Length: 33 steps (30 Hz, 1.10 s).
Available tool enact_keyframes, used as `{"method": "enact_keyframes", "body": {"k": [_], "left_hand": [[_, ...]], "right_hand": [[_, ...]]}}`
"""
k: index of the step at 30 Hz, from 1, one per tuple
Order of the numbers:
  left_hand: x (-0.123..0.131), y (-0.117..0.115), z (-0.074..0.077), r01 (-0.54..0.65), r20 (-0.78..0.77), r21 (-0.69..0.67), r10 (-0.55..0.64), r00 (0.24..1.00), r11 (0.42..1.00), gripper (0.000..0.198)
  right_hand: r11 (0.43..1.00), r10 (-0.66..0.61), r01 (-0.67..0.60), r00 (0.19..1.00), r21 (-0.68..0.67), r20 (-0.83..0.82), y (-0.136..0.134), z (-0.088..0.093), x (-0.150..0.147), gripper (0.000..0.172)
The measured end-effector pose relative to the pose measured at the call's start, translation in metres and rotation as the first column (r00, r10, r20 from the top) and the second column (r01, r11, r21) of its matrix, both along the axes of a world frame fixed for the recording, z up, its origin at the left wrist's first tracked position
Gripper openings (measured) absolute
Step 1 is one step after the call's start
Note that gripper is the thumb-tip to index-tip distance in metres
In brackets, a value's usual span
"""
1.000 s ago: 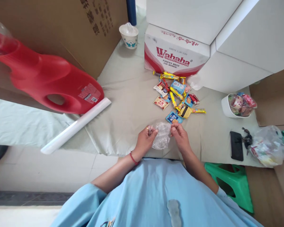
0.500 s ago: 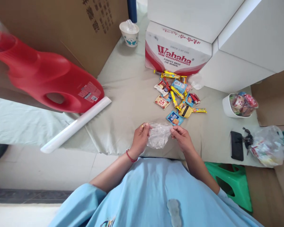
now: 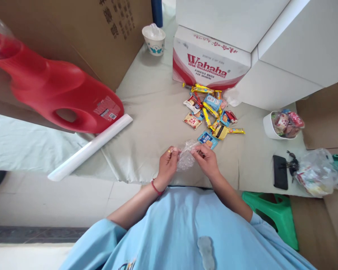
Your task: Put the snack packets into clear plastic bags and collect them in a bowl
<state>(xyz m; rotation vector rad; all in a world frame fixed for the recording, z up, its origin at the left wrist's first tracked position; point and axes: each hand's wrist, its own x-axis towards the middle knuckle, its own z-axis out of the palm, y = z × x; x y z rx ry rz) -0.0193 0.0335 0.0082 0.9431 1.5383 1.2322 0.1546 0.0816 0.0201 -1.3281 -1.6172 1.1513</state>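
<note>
**Clear bag bunched tighter between both hands**
The clear plastic bag is held well out from the Wahaha box, on the person's side, and is crumpled smaller than half a second ago. The left hand and right hand, each pinching it, have drawn together, so the bag looks gathered, not spread. The snack pile lies untouched just before the box.

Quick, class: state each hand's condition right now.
Left hand: closed, pinching the crumpled clear plastic bag.
Right hand: closed, pinching the same bag's other side.
</note>
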Motion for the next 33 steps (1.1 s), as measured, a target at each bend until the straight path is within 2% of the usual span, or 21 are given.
{"method": "enact_keyframes", "body": {"k": [2,5,9,14,18,24,29,33], "left_hand": [[-0.006,0.001,-0.005,-0.113,0.037,0.002,0.113,0.993,0.994,0.049],[-0.020,0.008,-0.011,-0.281,0.171,-0.030,0.282,0.944,0.959,0.043],[-0.033,0.016,-0.014,-0.370,0.305,-0.053,0.368,0.879,0.928,0.037],[-0.034,0.022,-0.015,-0.369,0.387,-0.085,0.372,0.844,0.926,0.037],[-0.033,0.022,-0.013,-0.323,0.418,-0.114,0.341,0.842,0.939,0.038],[-0.030,0.019,-0.010,-0.280,0.395,-0.128,0.308,0.866,0.951,0.037],[-0.034,0.015,-0.013,-0.278,0.353,-0.115,0.300,0.886,0.954,0.038],[-0.036,0.014,-0.014,-0.219,0.346,-0.104,0.242,0.906,0.970,0.040]], "right_hand": [[0.999,0.020,-0.019,0.999,0.046,-0.029,0.004,0.003,0.002,0.021],[0.996,0.086,-0.083,0.987,0.025,-0.135,0.006,0.008,0.017,0.020],[0.992,0.100,-0.114,0.966,-0.044,-0.239,-0.001,0.007,0.040,0.019],[0.984,-0.028,-0.034,0.938,-0.173,-0.345,-0.012,0.000,0.054,0.023],[0.963,-0.131,0.016,0.898,-0.268,-0.420,-0.016,0.005,0.054,0.028],[0.864,-0.230,-0.104,0.789,-0.492,-0.569,-0.015,0.019,0.048,0.037],[0.831,-0.293,-0.134,0.720,-0.540,-0.629,-0.007,0.026,0.055,0.033],[0.810,-0.312,-0.162,0.695,-0.564,-0.648,-0.003,0.029,0.067,0.033]]}}
